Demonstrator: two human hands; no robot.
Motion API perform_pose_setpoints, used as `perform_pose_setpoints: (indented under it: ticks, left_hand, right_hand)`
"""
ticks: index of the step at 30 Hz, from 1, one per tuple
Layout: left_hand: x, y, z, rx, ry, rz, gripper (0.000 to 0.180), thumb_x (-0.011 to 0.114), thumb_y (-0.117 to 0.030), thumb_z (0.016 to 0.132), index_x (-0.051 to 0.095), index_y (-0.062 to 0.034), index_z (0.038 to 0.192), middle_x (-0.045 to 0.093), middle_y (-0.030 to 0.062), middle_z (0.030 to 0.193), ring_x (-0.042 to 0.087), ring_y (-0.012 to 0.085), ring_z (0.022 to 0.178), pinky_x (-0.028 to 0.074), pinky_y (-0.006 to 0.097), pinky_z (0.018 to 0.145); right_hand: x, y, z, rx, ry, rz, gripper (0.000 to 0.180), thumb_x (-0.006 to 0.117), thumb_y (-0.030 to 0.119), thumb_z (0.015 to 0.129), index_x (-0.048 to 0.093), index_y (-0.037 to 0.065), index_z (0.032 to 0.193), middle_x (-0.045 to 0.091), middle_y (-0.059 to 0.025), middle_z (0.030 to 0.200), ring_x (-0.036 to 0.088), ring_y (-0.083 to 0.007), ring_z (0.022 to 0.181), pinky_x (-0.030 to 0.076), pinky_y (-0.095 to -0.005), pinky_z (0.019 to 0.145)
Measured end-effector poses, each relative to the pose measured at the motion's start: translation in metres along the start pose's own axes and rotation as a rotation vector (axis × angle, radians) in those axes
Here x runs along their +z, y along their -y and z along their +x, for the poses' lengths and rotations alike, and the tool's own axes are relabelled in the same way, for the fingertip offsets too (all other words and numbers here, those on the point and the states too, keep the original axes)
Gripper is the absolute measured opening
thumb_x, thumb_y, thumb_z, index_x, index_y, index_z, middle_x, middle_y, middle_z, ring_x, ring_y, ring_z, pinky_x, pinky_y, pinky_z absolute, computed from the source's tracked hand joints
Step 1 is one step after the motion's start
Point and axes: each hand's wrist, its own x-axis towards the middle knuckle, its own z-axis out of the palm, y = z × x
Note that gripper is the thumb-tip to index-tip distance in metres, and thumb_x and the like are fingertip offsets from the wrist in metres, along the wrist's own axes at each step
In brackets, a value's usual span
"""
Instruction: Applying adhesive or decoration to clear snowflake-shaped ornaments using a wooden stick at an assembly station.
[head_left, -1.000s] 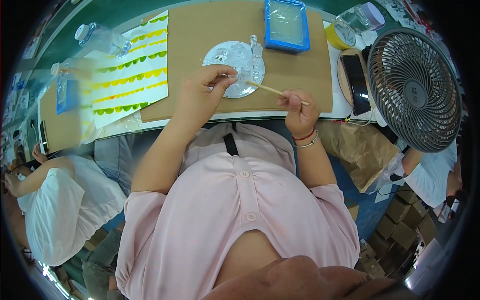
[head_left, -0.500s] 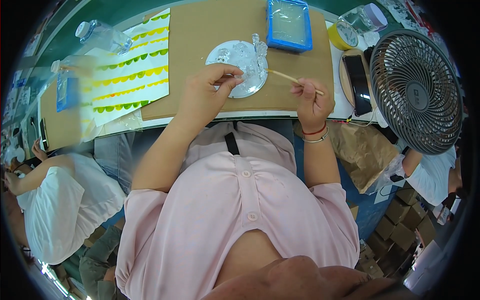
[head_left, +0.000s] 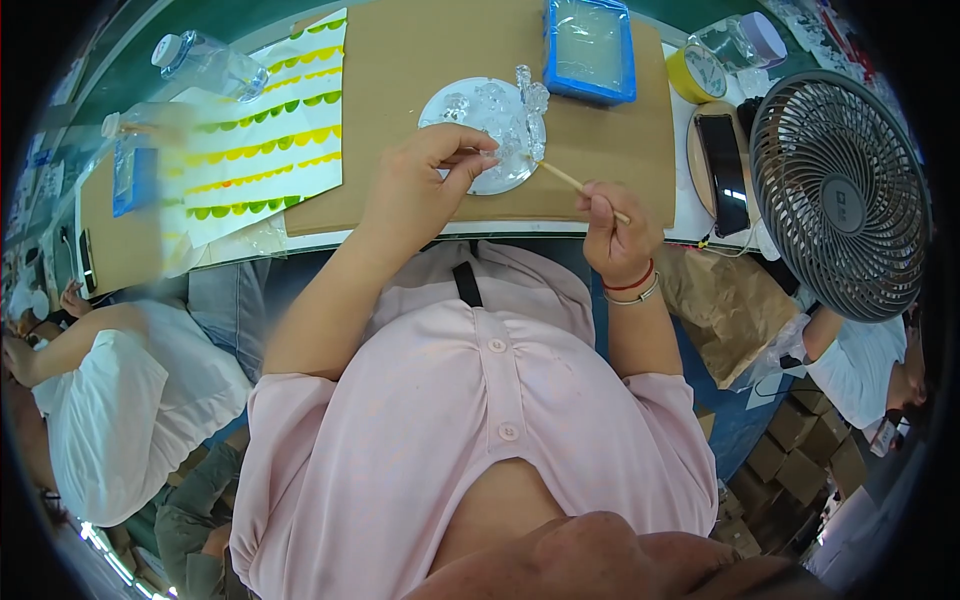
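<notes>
Lifting my right hand (head_left: 618, 232) has drawn the pinched wooden stick (head_left: 582, 189) back slightly; its tip meets the clear figurine (head_left: 512, 122), which my left hand (head_left: 425, 185) steadies with closed fingertips.

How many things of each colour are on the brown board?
White plate: 1
Blue tray: 1
Clear figures: 1 cluster, too blurred to split
Total: 3
</notes>
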Motion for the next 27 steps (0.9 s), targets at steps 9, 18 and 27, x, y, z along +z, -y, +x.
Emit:
perform_pose_setpoints:
  ticks: [9,18,27]
  left_hand:
    - [0.002,0.003,0.001,0.033,-0.033,-0.010,0.013,0.072,-0.004,0.080,0.069,-0.0036,0.093,0.068,0.0086,0.086,0.069,0.0170,0.076,0.055,0.027,0.067]
    - [0.001,0.003,0.001,0.033,-0.033,-0.015,0.013,0.071,-0.004,0.080,0.069,-0.0035,0.093,0.068,0.0092,0.086,0.069,0.0169,0.076,0.054,0.027,0.067]
    - [0.000,0.002,0.000,0.018,0.012,0.004,0.013,0.069,-0.003,0.084,0.067,-0.0016,0.097,0.069,0.0059,0.091,0.066,0.0131,0.081,0.053,0.025,0.073]
  right_hand:
    - [0.008,0.025,0.004,-0.099,0.144,0.056,0.006,0.056,0.004,0.089,0.058,0.002,0.084,0.063,-0.0098,0.069,0.062,-0.0252,0.058,0.049,-0.0317,0.054]
    - [0.003,0.007,0.001,0.144,-0.002,-0.040,0.007,0.054,0.001,0.091,0.059,0.001,0.086,0.063,-0.0119,0.069,0.063,-0.0232,0.058,0.049,-0.0299,0.053]
    - [0.007,0.028,0.003,-0.159,0.083,-0.054,0.002,0.056,0.001,0.087,0.058,0.001,0.086,0.064,-0.0112,0.073,0.062,-0.0252,0.059,0.049,-0.0329,0.054]
